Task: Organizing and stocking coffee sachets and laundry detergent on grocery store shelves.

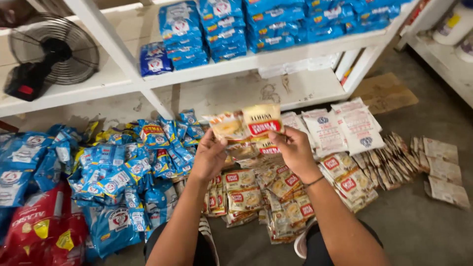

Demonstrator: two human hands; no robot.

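A: Which packages occupy the centre?
B: A strip of tan sachets (pixel 249 125) with red label patches, held up by both hands; similar tan sachets (pixel 266 197) lie heaped on the floor beneath.

A: And the sides?
B: Left, a pile of blue packets (pixel 118 167) and red bags (pixel 44 226). Right, white sachets (pixel 345 130). Far, stacked blue packs (pixel 276 24) on the shelf.

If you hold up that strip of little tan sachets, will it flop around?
Probably floppy: the strip of tan sachets bends and hangs between the left hand and right hand. Likely light, since fingertips alone hold it. The shiny wrappers may be slippery.
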